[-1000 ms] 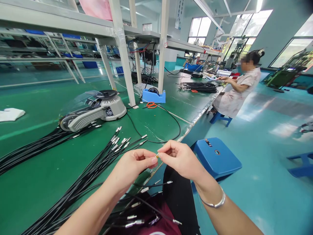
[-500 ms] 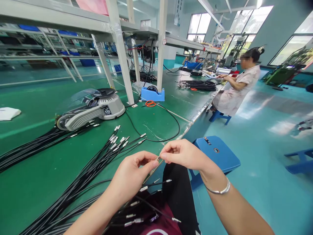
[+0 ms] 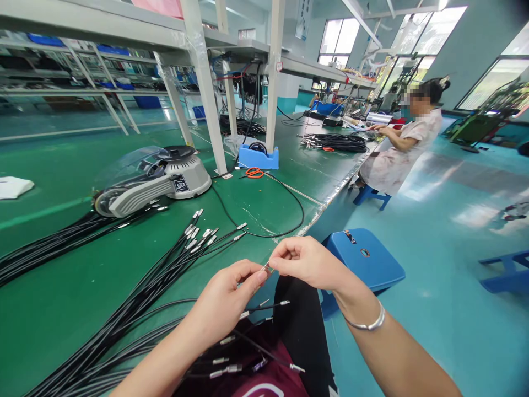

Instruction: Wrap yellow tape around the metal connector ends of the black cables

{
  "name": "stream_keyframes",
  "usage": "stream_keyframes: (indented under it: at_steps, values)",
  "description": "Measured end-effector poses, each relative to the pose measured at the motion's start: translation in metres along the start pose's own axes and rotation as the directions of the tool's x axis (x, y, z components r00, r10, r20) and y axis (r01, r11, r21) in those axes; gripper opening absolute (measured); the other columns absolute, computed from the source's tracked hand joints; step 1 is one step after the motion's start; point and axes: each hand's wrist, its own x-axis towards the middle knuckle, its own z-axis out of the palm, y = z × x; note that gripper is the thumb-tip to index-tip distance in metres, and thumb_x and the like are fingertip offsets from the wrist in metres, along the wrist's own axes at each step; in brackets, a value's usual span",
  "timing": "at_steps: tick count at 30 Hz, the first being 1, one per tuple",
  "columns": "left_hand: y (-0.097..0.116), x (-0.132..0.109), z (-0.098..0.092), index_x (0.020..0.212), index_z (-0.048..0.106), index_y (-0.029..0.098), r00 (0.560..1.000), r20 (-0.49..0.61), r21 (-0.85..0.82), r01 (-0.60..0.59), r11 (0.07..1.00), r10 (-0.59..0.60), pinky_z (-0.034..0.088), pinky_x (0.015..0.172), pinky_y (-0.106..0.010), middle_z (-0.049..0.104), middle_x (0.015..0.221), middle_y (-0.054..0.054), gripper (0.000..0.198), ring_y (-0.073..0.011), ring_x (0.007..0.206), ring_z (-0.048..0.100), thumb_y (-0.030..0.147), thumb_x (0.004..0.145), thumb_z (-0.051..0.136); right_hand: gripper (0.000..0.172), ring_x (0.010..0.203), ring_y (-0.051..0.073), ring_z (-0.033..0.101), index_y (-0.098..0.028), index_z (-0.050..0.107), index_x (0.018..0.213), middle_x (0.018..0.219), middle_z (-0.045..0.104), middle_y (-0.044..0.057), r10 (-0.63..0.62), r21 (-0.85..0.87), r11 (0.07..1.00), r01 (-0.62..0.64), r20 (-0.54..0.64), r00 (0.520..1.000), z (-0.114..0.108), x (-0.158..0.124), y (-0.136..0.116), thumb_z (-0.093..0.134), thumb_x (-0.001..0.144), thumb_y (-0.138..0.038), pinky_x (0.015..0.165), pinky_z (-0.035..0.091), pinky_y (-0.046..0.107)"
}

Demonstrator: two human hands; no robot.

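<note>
Over the table's front edge, my left hand [image 3: 225,298] pinches a small metallic cable connector [image 3: 266,267] between thumb and forefinger. My right hand [image 3: 306,262], wearing a silver bangle, is closed at the tip of the same connector, its fingertips almost touching the left ones. The fingers hide most of the connector. Beneath my left wrist, several black cables [image 3: 140,300] with silver ends run across the green table. More cable ends [image 3: 225,370] lie over my lap. Beyond the hands rest silver connectors [image 3: 202,241] on other cables.
A grey round tape dispenser [image 3: 188,179] stands at the left on the green table [image 3: 264,204]. Orange-handled scissors [image 3: 254,172] lie before a blue tape holder [image 3: 258,158]. A blue stool [image 3: 367,259] is at my right. Farther off, a person [image 3: 417,138] sits near a cable bundle [image 3: 336,142].
Both hands stay together at the connector, with only a slight shift of the fingers. A little more of the metal shows between the fingertips. The view has moved slightly.
</note>
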Motion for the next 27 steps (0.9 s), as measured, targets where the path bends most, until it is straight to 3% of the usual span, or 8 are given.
stream_keyframes:
  at_steps: [6,13,15,19,21,23,25,27]
  values:
    - [0.003,0.0,0.007,0.061,0.06,0.021,0.997,-0.081,-0.012,0.019,1.0,-0.02,0.039,0.062,-0.026,0.058,0.063,0.0,0.032,-0.0156,0.063,0.051,0.042,0.081,0.048,0.01,0.062,0.011,0.056,-0.017,0.066,0.073,0.068,0.065,0.0,-0.008,0.014,1.0,0.008,0.009,1.0,0.003,-0.002,0.001,0.063,0.075,-0.026,0.058,0.044,0.024]
    - [0.0,0.004,0.014,0.06,0.057,0.02,0.996,-0.088,0.044,-0.005,0.999,0.009,0.038,0.062,-0.026,0.054,0.062,0.001,0.032,-0.0148,0.063,0.05,0.038,0.083,0.045,0.011,0.062,0.012,0.056,-0.016,0.065,0.072,0.066,0.065,0.0,-0.007,0.042,0.999,0.007,0.006,1.0,0.006,-0.001,0.005,0.063,0.075,-0.026,0.058,0.044,0.024]
    - [0.0,0.002,0.016,0.06,0.057,0.02,0.997,-0.072,0.084,-0.023,0.996,0.029,0.038,0.063,-0.026,0.055,0.064,0.001,0.032,-0.0146,0.065,0.051,0.036,0.085,0.044,0.011,0.061,0.011,0.056,-0.016,0.065,0.072,0.065,0.064,0.0,0.005,0.083,0.997,-0.008,0.03,1.0,0.007,-0.002,0.008,0.064,0.075,-0.027,0.058,0.044,0.024]
    - [-0.004,-0.001,0.005,0.073,0.066,0.021,0.991,0.067,0.216,-0.128,0.968,0.117,0.04,0.068,-0.026,0.061,0.072,0.001,0.034,-0.0149,0.071,0.055,0.039,0.089,0.041,0.016,0.06,0.012,0.057,-0.015,0.063,0.073,0.063,0.062,-0.001,0.059,0.201,0.977,-0.073,0.075,0.995,0.006,-0.011,0.026,0.066,0.074,-0.031,0.06,0.045,0.025]
    - [-0.012,0.007,-0.008,0.087,0.068,0.023,0.989,0.017,0.336,-0.145,0.931,0.148,0.041,0.077,-0.027,0.065,0.084,-0.001,0.032,-0.0168,0.082,0.057,0.039,0.09,0.041,0.015,0.061,0.012,0.057,-0.015,0.062,0.073,0.064,0.061,-0.001,0.099,0.206,0.972,-0.11,0.061,0.993,0.006,-0.017,0.041,0.065,0.074,-0.03,0.062,0.046,0.025]
    - [-0.024,0.023,-0.021,0.096,0.066,0.02,0.976,-0.137,0.481,-0.084,0.873,0.17,0.038,0.088,-0.032,0.065,0.096,-0.006,0.03,-0.0208,0.095,0.056,0.035,0.09,0.041,0.011,0.061,0.012,0.058,-0.016,0.062,0.071,0.063,0.061,-0.001,0.173,0.15,0.972,-0.182,0.075,0.982,0.008,-0.021,0.059,0.064,0.074,-0.027,0.062,0.046,0.025]
    - [-0.039,0.044,-0.03,0.095,0.066,0.017,0.965,-0.213,0.552,-0.009,0.834,0.151,0.036,0.092,-0.039,0.063,0.098,-0.011,0.028,-0.0262,0.1,0.053,0.03,0.088,0.042,0.01,0.06,0.013,0.058,-0.016,0.063,0.068,0.06,0.061,0.0,0.261,0.025,0.964,-0.264,0.088,0.961,0.009,-0.023,0.076,0.062,0.073,-0.024,0.06,0.045,0.025]
    - [-0.051,0.063,-0.033,0.089,0.067,0.015,0.963,-0.234,0.544,0.016,0.839,0.133,0.034,0.094,-0.043,0.063,0.094,-0.013,0.021,-0.0292,0.101,0.052,0.024,0.083,0.048,0.011,0.06,0.015,0.058,-0.017,0.065,0.067,0.061,0.063,0.001,0.289,-0.116,0.951,-0.286,0.016,0.957,0.008,-0.022,0.085,0.061,0.074,-0.024,0.058,0.044,0.026]
